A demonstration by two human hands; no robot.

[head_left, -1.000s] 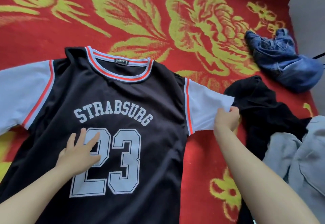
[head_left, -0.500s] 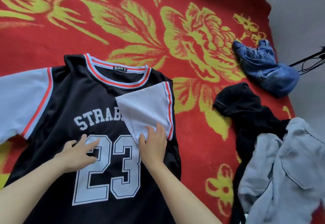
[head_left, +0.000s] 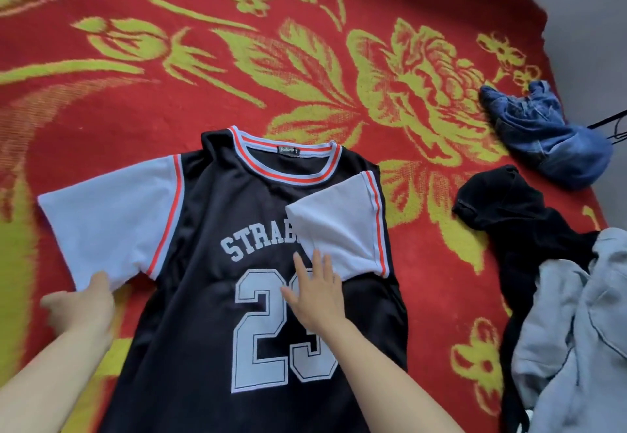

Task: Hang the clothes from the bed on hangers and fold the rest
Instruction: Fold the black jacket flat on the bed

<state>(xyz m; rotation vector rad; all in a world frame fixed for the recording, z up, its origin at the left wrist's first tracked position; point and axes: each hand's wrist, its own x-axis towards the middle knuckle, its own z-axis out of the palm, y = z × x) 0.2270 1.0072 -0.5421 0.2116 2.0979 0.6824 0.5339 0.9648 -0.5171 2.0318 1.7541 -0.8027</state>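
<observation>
A black jersey [head_left: 203, 296] with white sleeves, "STRAB…" lettering and the number 23 lies face up on the bed. Its right-hand sleeve [head_left: 339, 225] is folded inward over the chest and covers the end of the lettering. My right hand [head_left: 315, 293] lies flat on the number just below that folded sleeve, fingers spread and holding nothing. The other white sleeve [head_left: 105, 222] lies spread out to the left. My left hand [head_left: 81, 303], a little blurred, is at that sleeve's lower corner with the fingers closed on the hem.
A red blanket with yellow flowers [head_left: 237, 59] covers the bed. At the right lie crumpled blue denim [head_left: 549, 137], a black garment [head_left: 519, 225] and a grey garment [head_left: 583, 337]. The bed's edge and grey floor [head_left: 590, 25] are at the far right, with thin black rods [head_left: 610, 122].
My right hand carried the right-hand sleeve inward and laid it over the chest, then flattened below it. My left hand left the number and moved out to the other sleeve's lower corner.
</observation>
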